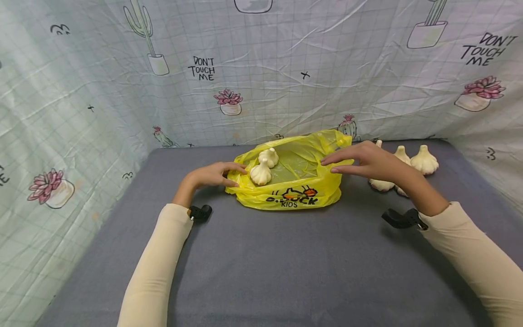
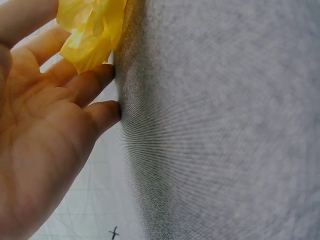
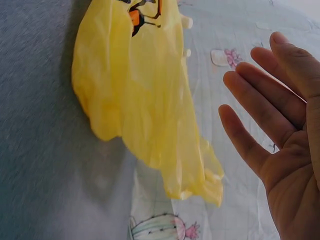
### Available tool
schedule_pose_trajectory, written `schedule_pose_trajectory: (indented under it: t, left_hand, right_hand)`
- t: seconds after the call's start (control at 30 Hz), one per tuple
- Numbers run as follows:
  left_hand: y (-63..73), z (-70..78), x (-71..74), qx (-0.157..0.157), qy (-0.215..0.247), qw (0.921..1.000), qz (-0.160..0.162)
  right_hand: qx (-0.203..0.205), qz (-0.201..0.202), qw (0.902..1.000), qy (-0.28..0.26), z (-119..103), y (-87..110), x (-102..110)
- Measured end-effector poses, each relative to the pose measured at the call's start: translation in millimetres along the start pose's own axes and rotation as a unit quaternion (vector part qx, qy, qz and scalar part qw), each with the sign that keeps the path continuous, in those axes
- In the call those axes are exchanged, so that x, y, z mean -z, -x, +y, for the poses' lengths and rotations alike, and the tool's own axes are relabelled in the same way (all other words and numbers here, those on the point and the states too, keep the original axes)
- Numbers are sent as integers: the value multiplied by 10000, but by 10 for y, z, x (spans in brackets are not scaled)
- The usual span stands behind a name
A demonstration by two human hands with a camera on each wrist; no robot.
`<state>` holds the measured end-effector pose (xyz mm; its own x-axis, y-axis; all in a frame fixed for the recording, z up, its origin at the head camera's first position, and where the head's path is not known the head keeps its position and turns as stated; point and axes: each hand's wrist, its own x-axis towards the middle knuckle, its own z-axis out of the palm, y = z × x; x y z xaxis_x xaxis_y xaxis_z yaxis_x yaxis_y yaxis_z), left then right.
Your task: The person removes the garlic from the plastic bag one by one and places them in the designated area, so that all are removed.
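Observation:
A yellow plastic bag (image 1: 249, 197) with a duck print lies on its side with its mouth spread wide. Inside, at its left end, two garlic bulbs (image 1: 260, 173) sit one behind the other. My left hand (image 1: 210, 176) holds the bag's left edge between thumb and fingers; in the left wrist view the crumpled yellow plastic (image 2: 92, 35) hangs across the fingers. Over the bag's right end hovers my right hand (image 1: 367, 161), fingers extended and nothing in them. The right wrist view shows that palm (image 3: 292, 175) apart from the bag (image 3: 150, 110).
To the right, partly behind my right hand and forearm, several more garlic bulbs (image 1: 425, 161) stand on the grey cloth-covered table (image 1: 294, 263). A printed curtain (image 1: 269, 50) hangs at the back and both sides. Each wrist wears a black strap-on device (image 1: 200, 212).

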<state>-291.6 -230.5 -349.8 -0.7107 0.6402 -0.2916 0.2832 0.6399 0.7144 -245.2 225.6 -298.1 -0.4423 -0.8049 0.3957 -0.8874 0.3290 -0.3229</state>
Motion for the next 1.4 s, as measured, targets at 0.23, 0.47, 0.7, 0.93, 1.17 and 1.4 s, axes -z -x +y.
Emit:
schedule_pose_trajectory:
  t: [0.23, 0.47, 0.7, 0.93, 1.17, 1.4]
  left_hand:
    - [-4, -10, -5, 14, -27, 10000, -28]
    - [-6, -19, -2, -7, -83, 10000, -14]
    - [-7, -30, 3, -25, -43, 10000, 2]
    - [-1, -36, 1, -22, 43, 10000, -49]
    - [-2, -37, 12, 44, 137, 9999, -56]
    - [-25, -74, 19, -4, 190, 9998, -59]
  right_hand:
    - [69, -100, 9998, -158, 4, -225, -54]
    - [-72, -485, 9984, -265, 35, -458, -17]
    - [-227, -774, 9960, -380, 68, -710, -9]
    - [-219, -925, 9953, -187, 156, -982, -88]
    - [-408, -1235, 9906, -427, 331, -1294, -184]
    - [-753, -1657, 9800, -802, 573, -1509, -314]
